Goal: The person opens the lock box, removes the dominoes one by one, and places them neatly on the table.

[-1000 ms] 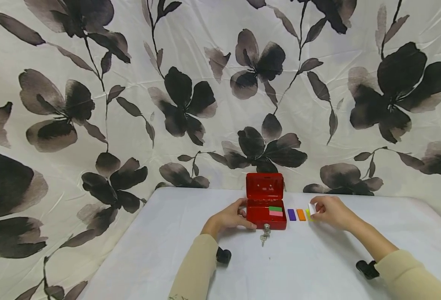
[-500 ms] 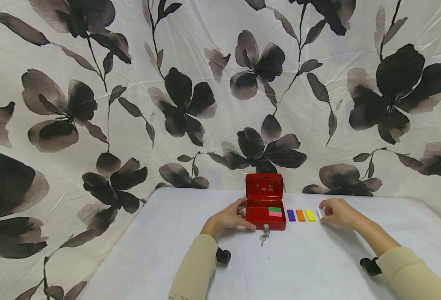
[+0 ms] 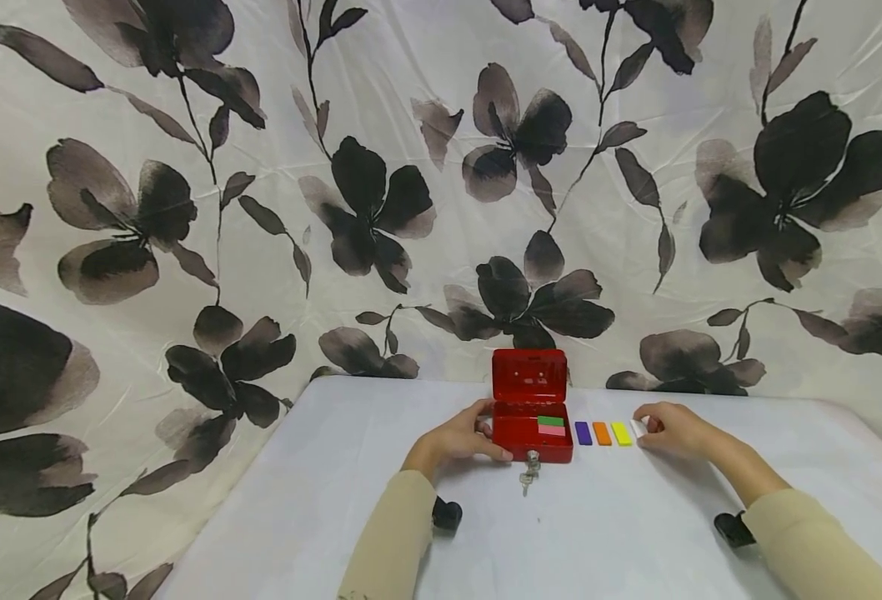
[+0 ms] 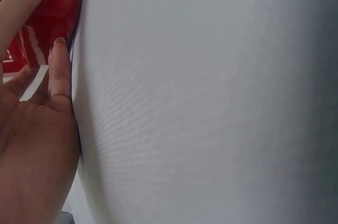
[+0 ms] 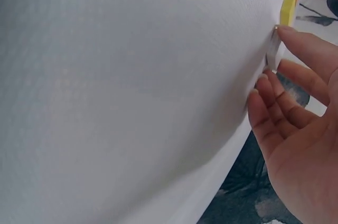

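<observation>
An open red cash box (image 3: pixel 531 448) stands on the white table with its lid up. My left hand (image 3: pixel 454 437) holds its left side, the thumb at the front and the fingers round the side wall. Green (image 3: pixel 550 421) and pink blocks (image 3: pixel 551 431) lie inside the box. Between thumb and fingers, my right hand (image 3: pixel 674 429) pinches a small white block (image 5: pixel 273 49) at the table surface, partly hidden by the fingers. To its left lie a yellow block (image 3: pixel 621 434), an orange block (image 3: pixel 602 434) and a purple block (image 3: pixel 583 433), side by side in a row.
Two small keys (image 3: pixel 527 479) hang from the lock at the front of the box. Behind the table (image 3: pixel 583 533) hangs a floral cloth (image 3: pixel 381 83), close to the raised lid.
My right hand has moved right with the white block, from over the yellow block to the table beside it, then slightly back left. The left hand has stayed on the cash box.
</observation>
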{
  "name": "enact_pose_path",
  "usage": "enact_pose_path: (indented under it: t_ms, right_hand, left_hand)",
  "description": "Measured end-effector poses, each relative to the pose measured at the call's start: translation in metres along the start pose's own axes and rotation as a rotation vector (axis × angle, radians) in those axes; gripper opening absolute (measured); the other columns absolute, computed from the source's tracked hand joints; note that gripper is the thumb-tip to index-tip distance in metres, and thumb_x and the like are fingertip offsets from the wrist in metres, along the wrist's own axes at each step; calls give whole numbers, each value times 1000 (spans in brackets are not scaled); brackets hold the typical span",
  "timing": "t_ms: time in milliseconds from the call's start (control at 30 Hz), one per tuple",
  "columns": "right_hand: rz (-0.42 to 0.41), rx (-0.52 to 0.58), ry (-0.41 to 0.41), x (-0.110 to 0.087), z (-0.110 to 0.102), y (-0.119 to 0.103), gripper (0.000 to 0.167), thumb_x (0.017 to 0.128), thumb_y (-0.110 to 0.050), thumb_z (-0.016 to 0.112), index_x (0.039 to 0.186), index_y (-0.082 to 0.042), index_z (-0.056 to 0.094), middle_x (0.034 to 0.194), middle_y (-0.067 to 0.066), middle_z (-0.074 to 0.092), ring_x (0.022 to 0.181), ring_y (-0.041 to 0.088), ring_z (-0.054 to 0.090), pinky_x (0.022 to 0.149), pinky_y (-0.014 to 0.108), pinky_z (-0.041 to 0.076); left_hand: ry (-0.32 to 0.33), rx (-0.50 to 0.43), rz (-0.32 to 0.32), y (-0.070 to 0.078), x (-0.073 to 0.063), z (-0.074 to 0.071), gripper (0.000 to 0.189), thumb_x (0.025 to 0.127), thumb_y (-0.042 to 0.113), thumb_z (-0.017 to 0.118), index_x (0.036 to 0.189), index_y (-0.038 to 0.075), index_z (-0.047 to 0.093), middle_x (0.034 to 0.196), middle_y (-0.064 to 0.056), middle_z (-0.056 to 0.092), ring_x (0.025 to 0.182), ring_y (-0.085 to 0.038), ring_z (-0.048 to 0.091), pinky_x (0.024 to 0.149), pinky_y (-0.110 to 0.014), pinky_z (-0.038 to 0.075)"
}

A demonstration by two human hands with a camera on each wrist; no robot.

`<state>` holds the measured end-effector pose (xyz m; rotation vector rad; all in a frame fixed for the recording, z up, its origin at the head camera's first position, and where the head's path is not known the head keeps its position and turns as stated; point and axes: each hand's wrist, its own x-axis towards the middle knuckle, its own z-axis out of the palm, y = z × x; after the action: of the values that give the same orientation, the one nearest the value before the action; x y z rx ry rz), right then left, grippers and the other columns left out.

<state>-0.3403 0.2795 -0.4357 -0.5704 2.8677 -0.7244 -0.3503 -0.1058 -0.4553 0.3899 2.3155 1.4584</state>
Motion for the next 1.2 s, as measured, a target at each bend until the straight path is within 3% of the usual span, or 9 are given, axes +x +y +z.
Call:
enact_pose_path:
  t_ms: [433, 667, 967, 1200]
  right_hand:
    - [5, 6, -21, 0, -3, 2, 41, 90, -11, 76, 124, 8, 62, 85, 4, 51, 79, 20, 47, 71, 34, 42]
    - [5, -1, -17, -5, -6, -3, 59, 85, -16, 82, 132, 11, 56, 91, 7, 55, 82, 21, 49, 73, 35, 44]
    - [-111, -51, 41, -12, -8, -27, 59, 84, -17, 83, 130, 9, 58, 108, 18, 62, 96, 33, 62, 86, 53, 54]
    - [-176, -28, 84, -9, -6, -57, 48, 86, -15, 81, 125, 7, 63, 110, 18, 65, 98, 32, 62, 84, 49, 55]
  left_hand:
    - [1, 12, 0, 2, 3, -1, 96, 77, 20, 91, 156, 17, 37, 130, -4, 53, 116, -25, 48, 102, -49, 48]
    - [-1, 13, 6, 1, 3, -2, 94, 78, 20, 90, 156, 17, 38, 129, -4, 53, 114, -25, 48, 100, -49, 48]
    - [-1, -2, 1, -1, 3, -2, 94, 77, 18, 90, 156, 16, 38, 124, -6, 54, 114, -26, 48, 100, -48, 47]
    - [-3, -4, -13, -1, 2, -1, 95, 76, 19, 91, 156, 17, 38, 121, -6, 55, 113, -25, 48, 96, -45, 48]
